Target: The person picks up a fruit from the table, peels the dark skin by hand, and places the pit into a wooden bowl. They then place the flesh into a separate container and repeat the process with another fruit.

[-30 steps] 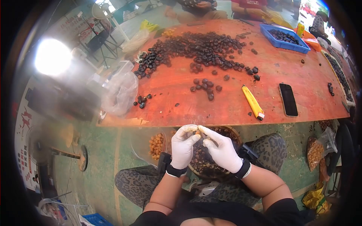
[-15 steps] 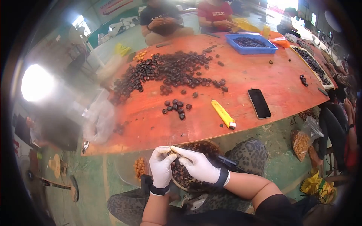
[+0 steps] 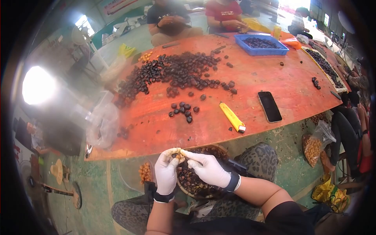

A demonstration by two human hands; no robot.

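Observation:
My left hand, in a white glove, is closed with its fingertips pinching a partly peeled chestnut, yellowish with some dark shell. Also gloved, my right hand presses its index finger and thumb against the same nut from the right. Beneath both hands stands a round basket with dark shell pieces in it. To the left of my left hand, a clear tub contains peeled yellow chestnuts.
On the red table lie a big heap of dark chestnuts, a small cluster, a yellow utility knife and a phone. Farther back is a blue tray of chestnuts. Other people sit across the table and at right.
Both hands have risen slightly. My left fingers have opened up around the nut, so more of its yellow flesh and dark shell shows.

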